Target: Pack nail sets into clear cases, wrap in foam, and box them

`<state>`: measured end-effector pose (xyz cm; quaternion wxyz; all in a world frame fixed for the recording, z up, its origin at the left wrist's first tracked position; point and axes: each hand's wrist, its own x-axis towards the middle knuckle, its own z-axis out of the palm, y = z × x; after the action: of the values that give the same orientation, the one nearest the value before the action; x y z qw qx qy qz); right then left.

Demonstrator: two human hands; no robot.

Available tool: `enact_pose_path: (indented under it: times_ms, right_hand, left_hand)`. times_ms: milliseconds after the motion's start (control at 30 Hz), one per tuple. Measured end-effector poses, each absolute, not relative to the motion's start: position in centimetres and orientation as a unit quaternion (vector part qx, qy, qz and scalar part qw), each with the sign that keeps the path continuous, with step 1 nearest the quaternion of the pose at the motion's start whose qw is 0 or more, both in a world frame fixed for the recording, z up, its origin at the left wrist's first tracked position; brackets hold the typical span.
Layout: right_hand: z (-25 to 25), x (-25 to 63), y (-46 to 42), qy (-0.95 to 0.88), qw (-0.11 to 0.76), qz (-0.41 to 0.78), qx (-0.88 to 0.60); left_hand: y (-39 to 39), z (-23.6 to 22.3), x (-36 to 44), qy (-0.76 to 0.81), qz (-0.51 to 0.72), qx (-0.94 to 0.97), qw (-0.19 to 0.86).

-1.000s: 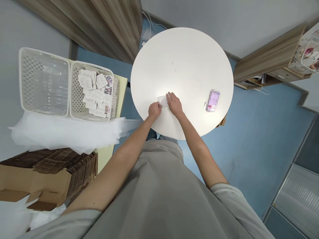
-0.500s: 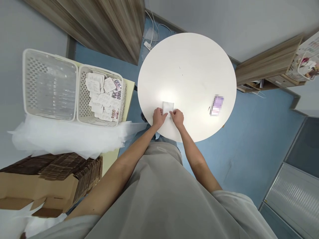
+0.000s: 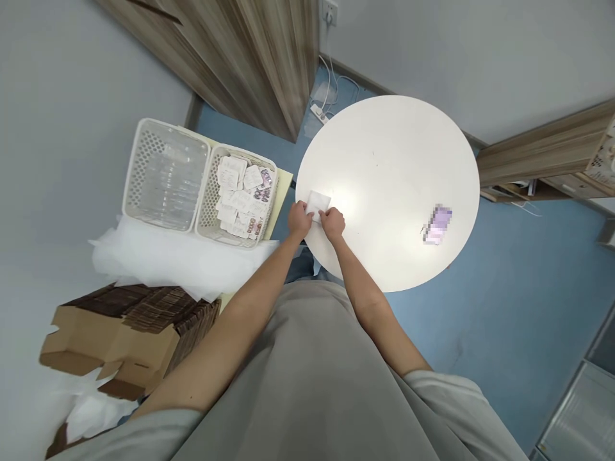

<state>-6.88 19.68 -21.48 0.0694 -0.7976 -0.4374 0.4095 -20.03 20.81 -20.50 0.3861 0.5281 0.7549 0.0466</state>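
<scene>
Both my hands grip a small flat white packet (image 3: 318, 203) by its near corners, close to the left edge of the round white table (image 3: 403, 160). My left hand (image 3: 300, 219) is closed on its left side, thumb pointing inward. On the right side, my right hand (image 3: 332, 224) pinches the packet between thumb and fingers. The packet looks like something wrapped in thin white sheet; what is inside cannot be made out. It sits slightly tilted, and I cannot tell whether it touches the tabletop.
Left of the table, a white basket (image 3: 204, 221) holds many carded packs (image 3: 240, 198). Beside it a second basket (image 3: 127, 192) contains clear plastic sleeves. White foam sheets (image 3: 168, 259) and folded cardboard boxes (image 3: 106, 339) lie nearer. A blurred purple item (image 3: 438, 224) rests on the table's right.
My view has swung to the left. Both hands have shifted left relative to the table with the packet, which has turned from straight to slightly angled.
</scene>
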Motion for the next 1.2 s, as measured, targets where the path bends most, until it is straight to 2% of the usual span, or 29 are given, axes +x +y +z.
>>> enact_pose_path:
  times_ms: [133, 267, 400, 600, 733, 967, 1200]
  right_hand:
    - [-20.8, -5.7, 19.4, -0.436, 0.053, 0.428, -0.79]
    - [-19.5, -3.2, 16.7, -0.439, 0.065, 0.443, -0.779]
    - [-18.5, -0.3, 11.7, -0.439, 0.075, 0.466, -0.764]
    - [-18.1, 1.0, 6.3, -0.451, 0.081, 0.512, -0.727]
    - [-17.6, 0.5, 4.7, -0.461, 0.101, 0.512, -0.717]
    - [-15.5, -1.7, 2.1, -0.467, 0.131, 0.505, -0.714]
    - [-12.1, -8.0, -0.6, -0.512, 0.161, 0.489, -0.687]
  left_hand:
    - [21.1, -19.5, -18.8, 0.771, 0.029, 0.514, 0.376]
    - [18.6, -18.2, -19.6, 0.77, 0.08, 0.512, 0.373]
    - [11.9, -16.3, -21.8, 0.769, 0.146, 0.493, 0.38]
    - [1.6, -13.7, -23.8, 0.795, 0.167, 0.403, 0.421]
    - [-1.4, -13.3, -23.7, 0.799, 0.182, 0.385, 0.425]
    - [-2.1, -11.0, -24.7, 0.768, 0.239, 0.397, 0.443]
    - [-6.5, -6.7, -32.5, 0.757, 0.323, 0.392, 0.411]
